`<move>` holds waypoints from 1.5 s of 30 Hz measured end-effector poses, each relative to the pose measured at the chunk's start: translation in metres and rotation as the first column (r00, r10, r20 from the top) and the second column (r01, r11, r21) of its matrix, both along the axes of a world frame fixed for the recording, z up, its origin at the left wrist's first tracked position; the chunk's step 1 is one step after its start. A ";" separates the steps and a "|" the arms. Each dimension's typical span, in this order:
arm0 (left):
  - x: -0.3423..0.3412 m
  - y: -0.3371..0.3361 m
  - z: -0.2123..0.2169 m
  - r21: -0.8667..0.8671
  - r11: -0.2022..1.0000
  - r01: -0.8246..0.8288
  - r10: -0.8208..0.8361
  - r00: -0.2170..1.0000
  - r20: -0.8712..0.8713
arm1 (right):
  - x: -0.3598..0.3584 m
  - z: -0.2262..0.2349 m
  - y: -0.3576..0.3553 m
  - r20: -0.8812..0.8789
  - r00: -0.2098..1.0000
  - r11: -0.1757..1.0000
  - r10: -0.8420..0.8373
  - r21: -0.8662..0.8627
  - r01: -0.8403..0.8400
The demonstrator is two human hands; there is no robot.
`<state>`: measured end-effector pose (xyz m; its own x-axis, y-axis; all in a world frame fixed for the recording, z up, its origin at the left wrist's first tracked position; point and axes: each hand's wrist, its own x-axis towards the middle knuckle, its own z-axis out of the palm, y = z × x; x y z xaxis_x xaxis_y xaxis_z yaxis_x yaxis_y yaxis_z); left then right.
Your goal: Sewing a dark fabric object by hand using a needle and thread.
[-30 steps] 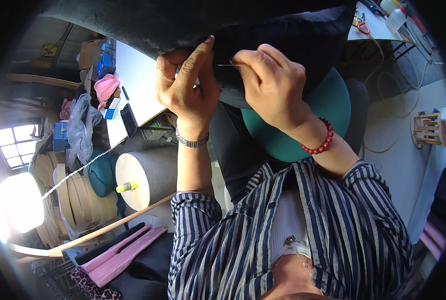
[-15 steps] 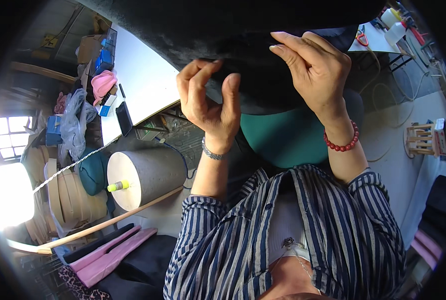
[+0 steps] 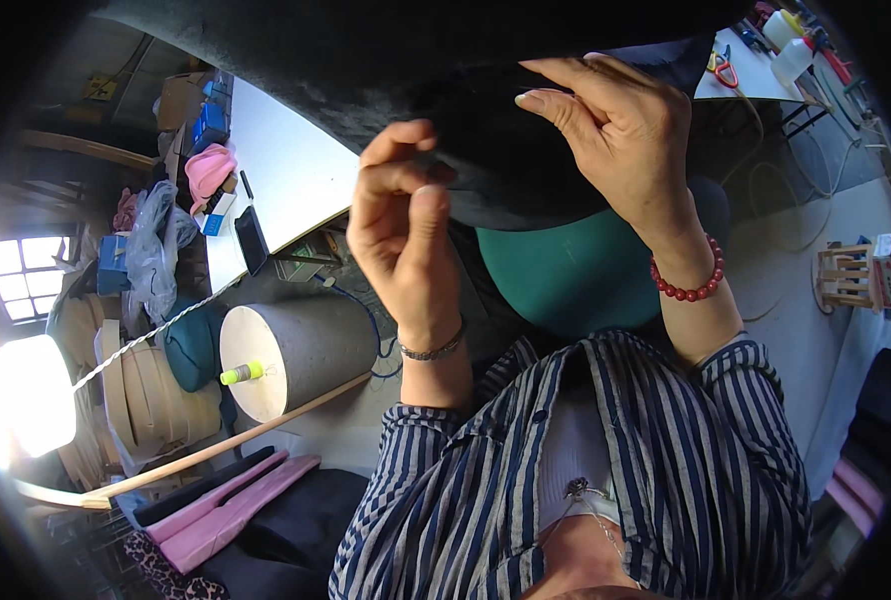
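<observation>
Since a second ago the hands have parted: the right hand (image 3: 631, 135) has moved up and to the right, while the left hand (image 3: 406, 230) has come down off the cloth's edge toward the body. The largest thing, the black plush cloth (image 3: 366, 70), spreads across the top of the view, ahead of both hands, its lower edge hanging in front of the green seat (image 3: 556, 275). The navy-and-grey striped shirt (image 3: 696, 450) fills the lower middle. At the left stands the white table (image 3: 291, 150), its near corner pointing toward the person; below it lies the grey cylinder (image 3: 316, 340) with a pale round end. Pink strips (image 3: 236, 510) lie at the lower left. The left hand is loosely curled, thumb raised close to the bent fingers and the forefinger set apart above; whether something thin sits between them I cannot tell. The right hand appears against the cloth, forefinger and thumb stretched toward the left with a narrow space between their tips; whether it touches the cloth or holds a fine thing is unclear. Scissors (image 3: 726, 70) with coloured handles rest on the far tabletop at the upper right. Smallest are the red bead bracelet (image 3: 688, 292) on the right wrist and the metal band (image 3: 434, 352) on the left.
</observation>
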<state>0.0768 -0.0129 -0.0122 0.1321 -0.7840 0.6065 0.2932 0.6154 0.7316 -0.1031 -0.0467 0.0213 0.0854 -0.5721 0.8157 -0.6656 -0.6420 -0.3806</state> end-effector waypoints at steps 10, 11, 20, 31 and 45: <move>0.002 -0.026 0.030 -0.227 0.972 0.054 -0.058 0.998 -0.009 | 0.005 -0.001 0.002 -0.079 0.996 0.996 -0.029 -0.086 0.023; 0.008 -0.026 0.034 -0.239 0.971 0.026 -0.012 0.998 0.060 | 0.006 -0.001 0.002 -0.077 0.997 0.996 -0.029 -0.083 0.023; 0.037 -0.033 0.058 -0.333 0.914 -0.230 0.359 0.843 0.401 | 0.006 -0.004 0.002 -0.028 0.999 0.990 -0.025 -0.138 0.021; 0.032 -0.022 0.032 -0.155 0.981 -0.121 0.157 0.956 0.248 | -0.001 -0.012 -0.006 0.089 0.991 0.981 0.099 -0.177 -0.082; 0.044 -0.034 0.046 -0.328 0.918 -0.221 0.377 0.743 0.553 | 0.003 -0.014 -0.002 -0.068 0.996 0.985 -0.063 -0.163 0.052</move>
